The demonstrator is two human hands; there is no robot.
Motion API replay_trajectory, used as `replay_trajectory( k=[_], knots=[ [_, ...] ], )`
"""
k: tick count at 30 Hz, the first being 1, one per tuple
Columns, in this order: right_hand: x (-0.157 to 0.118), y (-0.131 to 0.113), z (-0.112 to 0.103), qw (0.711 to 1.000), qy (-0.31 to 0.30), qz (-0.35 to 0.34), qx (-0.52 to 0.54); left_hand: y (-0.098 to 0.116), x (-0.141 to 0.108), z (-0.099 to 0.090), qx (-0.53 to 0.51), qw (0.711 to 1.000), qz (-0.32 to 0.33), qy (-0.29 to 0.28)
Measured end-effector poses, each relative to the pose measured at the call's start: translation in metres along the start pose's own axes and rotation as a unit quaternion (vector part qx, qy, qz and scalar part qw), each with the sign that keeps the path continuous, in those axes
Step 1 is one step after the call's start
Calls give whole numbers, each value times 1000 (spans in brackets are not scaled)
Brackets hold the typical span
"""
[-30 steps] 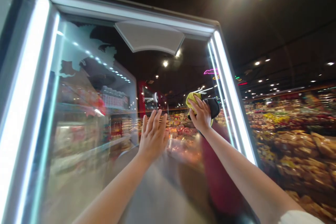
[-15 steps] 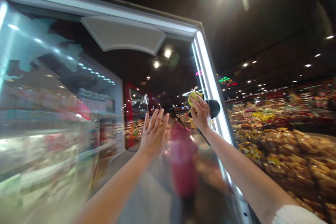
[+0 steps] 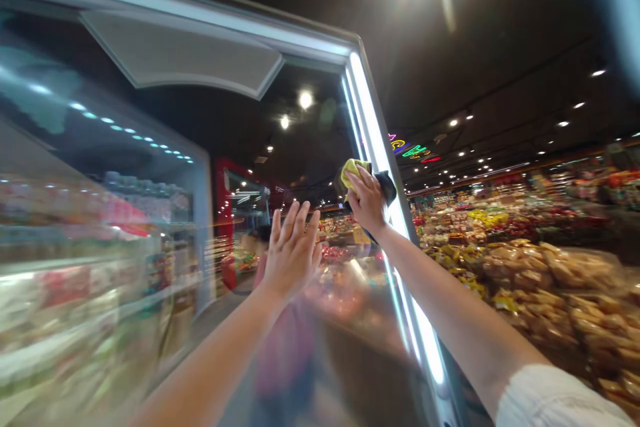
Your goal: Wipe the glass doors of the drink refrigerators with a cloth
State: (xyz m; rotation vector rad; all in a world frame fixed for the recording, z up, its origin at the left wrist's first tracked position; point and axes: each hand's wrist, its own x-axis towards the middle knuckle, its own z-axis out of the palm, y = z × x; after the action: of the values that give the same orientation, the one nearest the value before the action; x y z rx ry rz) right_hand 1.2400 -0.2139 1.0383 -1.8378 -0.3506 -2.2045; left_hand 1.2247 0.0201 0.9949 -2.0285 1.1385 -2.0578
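Note:
A large glass door (image 3: 320,140) with a lit frame (image 3: 373,107) fills the left and middle of the head view. My left hand (image 3: 293,250) lies flat with its fingers spread, apparently against the glass. Up and to the right of it, my right hand (image 3: 367,197) presses a yellow cloth (image 3: 353,172) to the glass close to the frame's bright side strip. A dark shape (image 3: 386,188) shows just behind the right hand; whether it is part of the cloth or something else, I cannot tell.
Blurred shelves of packaged goods (image 3: 55,287) show at the left. A person in a reddish top (image 3: 285,347) appears faintly in the glass. Piles of bagged goods (image 3: 530,267) stand right of the door. Colored neon signs (image 3: 415,150) glow farther back.
The door's frame has shifted left in view. My right hand and the cloth are slightly further left and higher. The left hand stays nearly in place. The reddish figure has moved left.

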Motion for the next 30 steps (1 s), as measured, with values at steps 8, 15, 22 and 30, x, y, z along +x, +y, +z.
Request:
replay_trajectory(
  k=[8,15,22,30],
  knots=[
    [-35,-6,0,999,-6,8,-31,7,0,3,17,1000,2,1],
    [59,21,17,999,-32,-24,-30,17,8,10,16,1000,-6,-16],
    [-72,6,-22,998,-57,-34,-11,26,0,15,20,1000,-8,-17],
    [-124,-4,-30,999,-34,-4,30,23,-18,5,36,999,-17,-20]
  ],
)
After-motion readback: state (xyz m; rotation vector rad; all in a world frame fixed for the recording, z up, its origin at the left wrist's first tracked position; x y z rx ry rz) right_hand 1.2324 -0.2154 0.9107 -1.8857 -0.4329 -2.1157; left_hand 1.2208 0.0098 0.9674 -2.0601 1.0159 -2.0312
